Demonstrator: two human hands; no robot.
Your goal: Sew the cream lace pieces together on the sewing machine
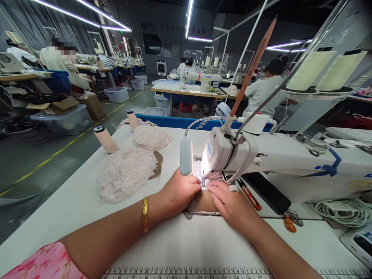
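Observation:
A white sewing machine [229, 151] stands before me, its lamp lighting the needle area. White lace [197, 167] lies under the presser foot. From the left, my left hand [180, 192] is closed, thumb and forefinger pinching the lace edge beside the foot. On the other side my right hand [231, 199] lies with its fingers stretched out, their tips touching the lace near the foot. My hands hide most of the lace there. A grey lamp head [186, 157] hangs just above my left hand.
Left on the table lie lace piles [126, 174] and thread cones [105, 140]. Orange-handled snips [251, 197], a black phone [269, 192] and keys with an orange charm [290, 224] lie right of the machine head. A ruler strip [186, 272] edges the table. Other people sit at machines beyond.

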